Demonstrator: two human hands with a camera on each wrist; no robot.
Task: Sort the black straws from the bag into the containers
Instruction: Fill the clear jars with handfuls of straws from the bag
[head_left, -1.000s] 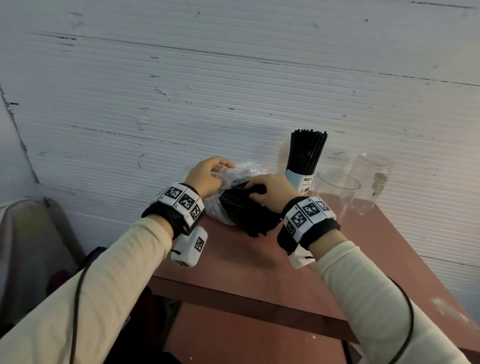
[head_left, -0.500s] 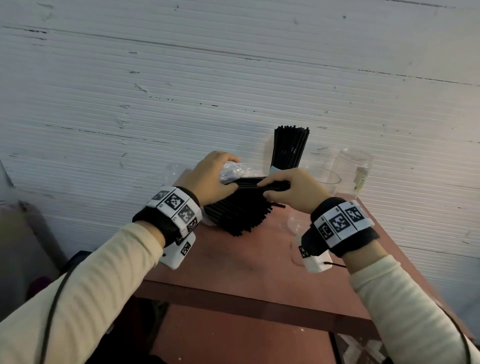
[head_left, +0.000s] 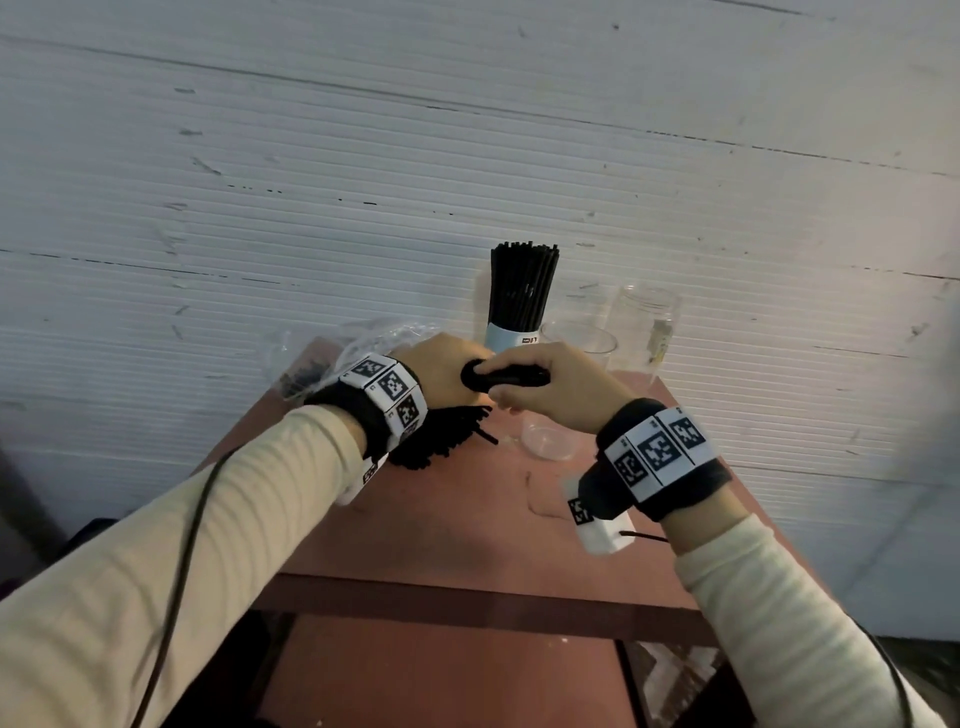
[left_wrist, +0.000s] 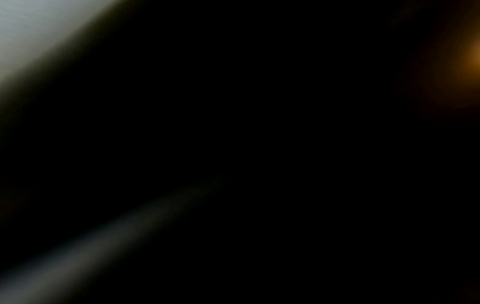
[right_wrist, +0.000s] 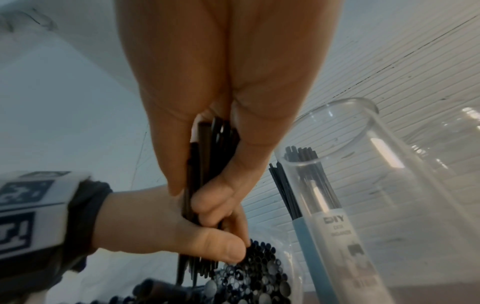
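Between the hands: small bunch of straws (head_left: 511, 375), long axis 3-to-9 o'clock.
Right hand (head_left: 550, 392): grasps bunch.
Left hand (head_left: 441, 371): pinches its end.
Empty cup (head_left: 582, 340): 1 o'clock, nearest right hand.

Black straws (head_left: 506, 375) bunched level above the pile (head_left: 441, 436); more upright in a labelled container (head_left: 511, 336).

Reddish-brown table (head_left: 467, 525) with a darker front rail, below the fingers. White ribbed wall (head_left: 363, 182), scuffed and cracked, beyond the fingers. Small clear round lid (head_left: 549, 440) flat on the table, just beneath the fingers.
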